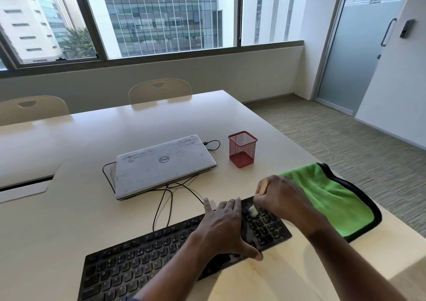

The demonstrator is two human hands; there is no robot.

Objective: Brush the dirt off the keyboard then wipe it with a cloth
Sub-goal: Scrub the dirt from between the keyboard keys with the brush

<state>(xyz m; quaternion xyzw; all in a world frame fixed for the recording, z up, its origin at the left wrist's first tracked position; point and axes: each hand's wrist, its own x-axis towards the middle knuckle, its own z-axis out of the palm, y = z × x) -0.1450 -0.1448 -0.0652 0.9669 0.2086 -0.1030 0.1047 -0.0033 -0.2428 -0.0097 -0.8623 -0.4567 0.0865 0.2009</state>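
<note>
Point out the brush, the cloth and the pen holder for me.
brush (252, 210): head view, its pale bristles.
cloth (334, 199): head view, middle of the green face.
pen holder (242, 153): head view, red mesh front wall.

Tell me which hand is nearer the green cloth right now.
Right. The right hand, gripping the brush over the keyboard's right end, is just beside the green cloth; the left hand rests on the keys farther left, apart from it.
</note>
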